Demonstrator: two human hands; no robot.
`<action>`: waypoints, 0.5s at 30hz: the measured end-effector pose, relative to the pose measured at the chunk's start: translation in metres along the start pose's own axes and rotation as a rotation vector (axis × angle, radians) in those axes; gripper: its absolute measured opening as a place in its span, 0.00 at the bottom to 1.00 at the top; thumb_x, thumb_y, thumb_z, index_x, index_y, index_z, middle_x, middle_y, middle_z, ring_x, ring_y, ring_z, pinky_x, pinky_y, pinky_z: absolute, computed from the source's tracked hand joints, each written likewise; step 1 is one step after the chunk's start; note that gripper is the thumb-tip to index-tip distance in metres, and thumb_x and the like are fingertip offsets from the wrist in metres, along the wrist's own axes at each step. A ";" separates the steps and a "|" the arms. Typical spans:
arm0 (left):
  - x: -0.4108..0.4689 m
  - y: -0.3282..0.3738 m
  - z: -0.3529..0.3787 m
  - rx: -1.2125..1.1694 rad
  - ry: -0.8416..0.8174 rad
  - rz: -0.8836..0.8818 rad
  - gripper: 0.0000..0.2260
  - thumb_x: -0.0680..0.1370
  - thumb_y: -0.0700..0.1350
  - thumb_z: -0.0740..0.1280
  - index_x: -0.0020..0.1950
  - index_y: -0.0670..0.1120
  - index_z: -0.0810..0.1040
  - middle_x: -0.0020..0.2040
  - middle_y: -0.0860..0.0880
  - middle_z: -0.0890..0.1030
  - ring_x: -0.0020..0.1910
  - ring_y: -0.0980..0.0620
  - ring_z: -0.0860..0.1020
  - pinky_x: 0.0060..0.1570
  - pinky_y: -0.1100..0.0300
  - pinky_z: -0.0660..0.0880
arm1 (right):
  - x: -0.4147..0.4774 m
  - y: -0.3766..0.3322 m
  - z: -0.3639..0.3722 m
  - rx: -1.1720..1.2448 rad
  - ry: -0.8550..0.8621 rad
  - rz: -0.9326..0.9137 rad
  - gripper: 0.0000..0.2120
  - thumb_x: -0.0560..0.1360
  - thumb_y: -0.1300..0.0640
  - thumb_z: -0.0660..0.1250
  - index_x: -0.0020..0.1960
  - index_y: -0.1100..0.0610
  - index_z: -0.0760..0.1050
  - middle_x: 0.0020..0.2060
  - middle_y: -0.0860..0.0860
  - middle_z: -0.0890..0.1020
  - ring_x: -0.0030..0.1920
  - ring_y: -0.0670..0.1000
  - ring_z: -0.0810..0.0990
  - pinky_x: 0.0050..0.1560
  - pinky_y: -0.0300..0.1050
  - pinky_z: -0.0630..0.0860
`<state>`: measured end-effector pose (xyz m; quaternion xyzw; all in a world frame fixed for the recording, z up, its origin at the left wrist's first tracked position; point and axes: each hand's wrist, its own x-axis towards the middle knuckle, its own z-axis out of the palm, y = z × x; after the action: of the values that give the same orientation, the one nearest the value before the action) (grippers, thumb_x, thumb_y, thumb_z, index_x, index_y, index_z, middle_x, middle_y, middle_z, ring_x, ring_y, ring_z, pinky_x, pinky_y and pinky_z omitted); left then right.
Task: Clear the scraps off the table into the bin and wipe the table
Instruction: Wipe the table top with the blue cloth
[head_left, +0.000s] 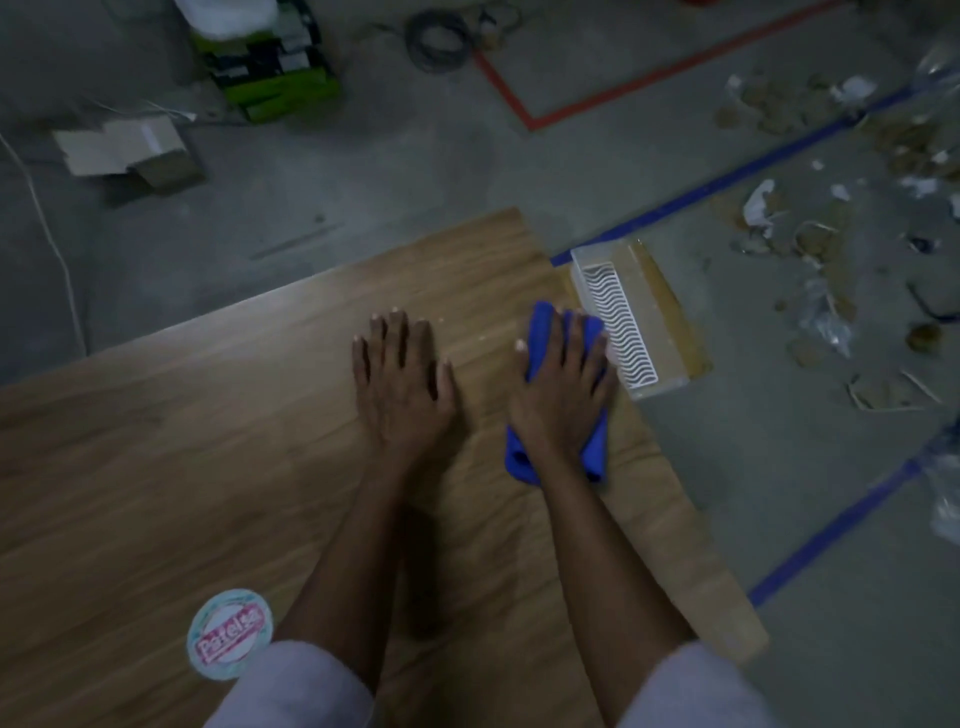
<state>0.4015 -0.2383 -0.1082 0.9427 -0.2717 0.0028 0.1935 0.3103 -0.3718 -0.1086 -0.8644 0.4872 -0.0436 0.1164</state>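
Head view, looking down on a brown wood-grain table (208, 415) that fills the lower left and centre of the frame. The left hand (402, 374) lies flat on the table at centre, fingers straight and slightly spread, holding nothing. The right hand (563, 384), just to its right, presses a folded blue cloth (519, 457) against the table with straight, spread fingers; the cloth shows beyond the fingertips and at the wrist. Just beyond the table's right edge, beside those fingertips, stands a pale rectangular plastic container with a white wavy-slotted panel (618, 322), probably the bin. A round printed disc with pink lettering (229, 634) lies on the table at lower left. Brown and white scraps (810, 244) are strewn over the grey floor at upper right, among blue tape lines (727, 176).

Progress, as judged: no large scraps are visible on the table, so clearing appears largely done; a few faint pale specks near the fingertips may remain, though blur prevents certainty. Wiping is the step in hand, at the table's right edge; the wide area to the left and the disc remain to be dealt with.
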 end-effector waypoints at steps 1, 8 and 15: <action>-0.002 0.005 0.004 0.028 0.000 0.040 0.26 0.83 0.52 0.56 0.79 0.44 0.67 0.82 0.42 0.62 0.82 0.44 0.56 0.81 0.45 0.48 | 0.010 -0.014 0.003 -0.001 -0.004 -0.053 0.32 0.84 0.37 0.46 0.84 0.50 0.52 0.83 0.50 0.56 0.82 0.60 0.51 0.79 0.64 0.50; -0.026 0.043 0.025 0.081 -0.081 -0.008 0.28 0.85 0.51 0.47 0.83 0.40 0.57 0.84 0.40 0.54 0.83 0.42 0.50 0.81 0.41 0.45 | 0.024 -0.023 0.008 0.017 -0.003 -0.257 0.31 0.84 0.37 0.49 0.83 0.49 0.56 0.82 0.48 0.58 0.82 0.58 0.53 0.78 0.62 0.53; -0.087 0.069 0.018 0.054 -0.169 0.054 0.28 0.86 0.54 0.48 0.84 0.42 0.53 0.85 0.43 0.50 0.84 0.45 0.46 0.81 0.43 0.44 | -0.088 0.116 -0.027 -0.004 0.018 0.139 0.32 0.85 0.36 0.49 0.84 0.49 0.52 0.83 0.48 0.57 0.82 0.56 0.55 0.78 0.64 0.57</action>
<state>0.2904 -0.2542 -0.1099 0.9368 -0.3122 -0.0645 0.1444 0.1627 -0.3592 -0.1070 -0.8281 0.5473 -0.0422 0.1133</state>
